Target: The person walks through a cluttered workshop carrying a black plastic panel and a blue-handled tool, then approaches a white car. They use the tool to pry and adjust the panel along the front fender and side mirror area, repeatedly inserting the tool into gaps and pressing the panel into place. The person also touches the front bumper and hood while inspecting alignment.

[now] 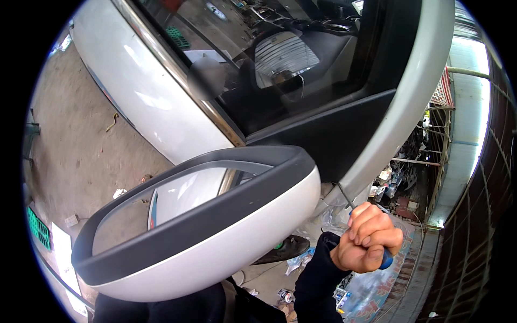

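Observation:
My right hand [371, 237] is closed in a fist round the blue handle of a screwdriver [386, 259]. Its thin metal shaft slants up and left from the fist. The far end reaches the lower front corner of a black triangular trim panel [328, 129], beside the white pillar; whether it is wedged in or only touching, I cannot tell. Close by on the left, a side mirror [215, 253] with a white shell and black rim juts from the white car door [134, 70]. Its glass [124, 229] reflects the door. My left hand does not show.
Above the trim is the dark door window [301, 64]. A dark shoe [285, 250] stands on the concrete floor [70, 124] below the mirror. Plastic sheeting and litter lie under my right arm. A green crate [39, 229] is at far left, a corrugated metal wall [474, 231] at right.

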Demonstrator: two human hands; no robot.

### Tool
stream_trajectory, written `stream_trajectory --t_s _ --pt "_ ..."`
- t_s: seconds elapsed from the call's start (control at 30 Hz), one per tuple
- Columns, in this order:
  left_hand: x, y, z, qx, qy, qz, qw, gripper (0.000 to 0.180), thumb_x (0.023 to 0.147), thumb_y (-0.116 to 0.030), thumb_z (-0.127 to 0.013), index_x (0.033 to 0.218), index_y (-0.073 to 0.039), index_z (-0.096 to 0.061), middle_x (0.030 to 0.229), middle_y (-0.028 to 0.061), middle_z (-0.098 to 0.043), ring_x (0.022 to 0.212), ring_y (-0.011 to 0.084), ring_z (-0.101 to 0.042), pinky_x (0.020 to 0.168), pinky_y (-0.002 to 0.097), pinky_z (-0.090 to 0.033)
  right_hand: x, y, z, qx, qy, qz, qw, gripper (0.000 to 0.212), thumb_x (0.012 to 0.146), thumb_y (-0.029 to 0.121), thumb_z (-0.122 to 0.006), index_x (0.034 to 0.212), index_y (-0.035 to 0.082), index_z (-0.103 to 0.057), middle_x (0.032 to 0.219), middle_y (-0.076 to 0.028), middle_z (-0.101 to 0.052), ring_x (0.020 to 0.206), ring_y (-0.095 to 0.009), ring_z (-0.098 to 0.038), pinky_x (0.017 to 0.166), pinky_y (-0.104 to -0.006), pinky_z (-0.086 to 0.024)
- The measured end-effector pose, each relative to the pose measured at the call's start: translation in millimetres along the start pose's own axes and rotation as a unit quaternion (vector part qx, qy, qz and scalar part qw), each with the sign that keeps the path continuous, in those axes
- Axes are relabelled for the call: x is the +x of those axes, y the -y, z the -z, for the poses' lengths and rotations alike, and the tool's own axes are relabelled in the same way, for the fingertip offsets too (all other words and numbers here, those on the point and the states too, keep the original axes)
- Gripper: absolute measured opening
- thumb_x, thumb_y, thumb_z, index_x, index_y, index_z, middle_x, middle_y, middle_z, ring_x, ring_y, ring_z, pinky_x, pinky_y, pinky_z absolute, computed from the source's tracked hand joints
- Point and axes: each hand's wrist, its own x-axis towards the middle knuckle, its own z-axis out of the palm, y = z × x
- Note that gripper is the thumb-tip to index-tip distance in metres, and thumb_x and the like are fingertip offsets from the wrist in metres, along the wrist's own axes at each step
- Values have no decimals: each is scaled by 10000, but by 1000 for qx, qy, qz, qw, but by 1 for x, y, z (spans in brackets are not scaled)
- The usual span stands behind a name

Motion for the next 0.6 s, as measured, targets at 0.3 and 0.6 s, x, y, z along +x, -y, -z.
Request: stream_trajectory --t_s 0.3,0.6 --pt "20 -2 -3 -43 45 -46 997 390 1050 -332 -431 1240 -38 -606 782 24 -544 786 102 -501 755 251 -402 -33 4 -2 -90 -8 41 995 309 912 293 -655 796 64 -483 640 -37 -502 539 -182 -499 554 -350 -443" --pt "26 -23 -23 -19 119 -62 991 483 1066 -354 -330 1360 -9 -496 812 28 -558 797 99 -526 769 271 -415 -89 15 -6 -183 -166 -1 969 381 963 435 -514 873 67 -485 769 -79 -554 806 -269 -628 1009 -516 -426"
